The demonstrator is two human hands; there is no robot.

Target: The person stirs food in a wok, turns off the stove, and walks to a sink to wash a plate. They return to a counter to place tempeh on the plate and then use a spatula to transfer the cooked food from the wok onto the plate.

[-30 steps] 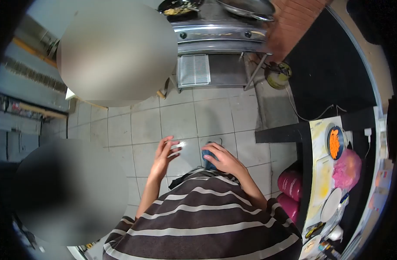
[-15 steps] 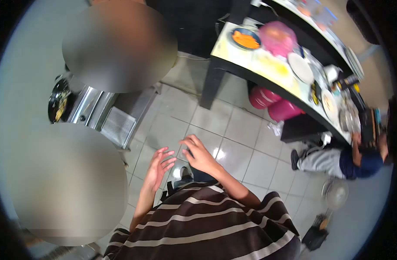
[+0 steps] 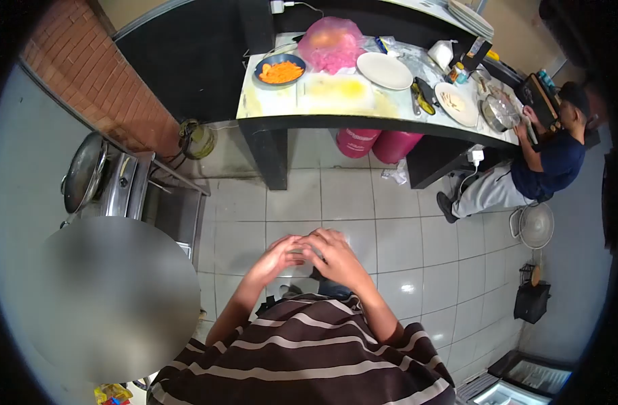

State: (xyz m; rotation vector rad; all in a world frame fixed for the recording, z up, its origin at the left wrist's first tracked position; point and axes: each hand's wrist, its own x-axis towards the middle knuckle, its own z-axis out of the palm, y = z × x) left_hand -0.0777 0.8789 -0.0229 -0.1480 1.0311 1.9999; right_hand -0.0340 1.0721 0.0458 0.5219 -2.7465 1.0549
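— Is anything sitting between the left hand and the right hand?
— I cannot tell. The fingers are overlapping and covering the gap.
— And at the lower left?
— A grey blurred patch is hiding everything beside the stove.
— And the far end of the tabletop?
— Small things are crowding there, too tiny to name. The dark rim is cutting off the seated person, and the bottom edge is cropping a pale box.

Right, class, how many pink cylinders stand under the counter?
2. The left cylinder and the right cylinder stand side by side under the counter. The counter hides their tops, and more could be hidden behind it.
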